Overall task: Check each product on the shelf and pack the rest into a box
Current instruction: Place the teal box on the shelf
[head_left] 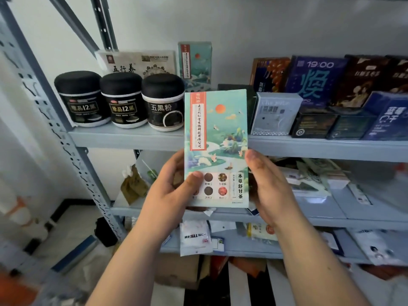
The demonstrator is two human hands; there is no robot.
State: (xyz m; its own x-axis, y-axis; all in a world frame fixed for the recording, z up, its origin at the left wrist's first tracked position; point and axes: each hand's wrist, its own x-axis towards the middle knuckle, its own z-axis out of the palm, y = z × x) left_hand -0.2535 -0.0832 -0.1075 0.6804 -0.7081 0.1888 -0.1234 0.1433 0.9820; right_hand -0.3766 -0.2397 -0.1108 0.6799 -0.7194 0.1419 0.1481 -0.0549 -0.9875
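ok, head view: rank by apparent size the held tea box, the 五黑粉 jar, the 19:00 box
1. Tea box, largest, but in both hands' grip nearest the camera, so inflated.
2. 19:00 box and 五黑粉 jar look alike; box partly hidden, so unranked.

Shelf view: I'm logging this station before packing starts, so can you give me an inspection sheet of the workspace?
Surface: grey metal shelf, several tiers, all stocked.
Job's things: teal tea box held upright in front of the shelf; a matching teal box stands at the back of the top tier; three black-lidded jars in a row on the left; dark and blue boxes on the right.
Clutter: loose packets and pouches on the lower tiers.
Grippers: left hand and right hand grip the teal tea box by its lower edges.
Cables: nothing seen.
Surroundings: white wall behind; cardboard below the shelf.
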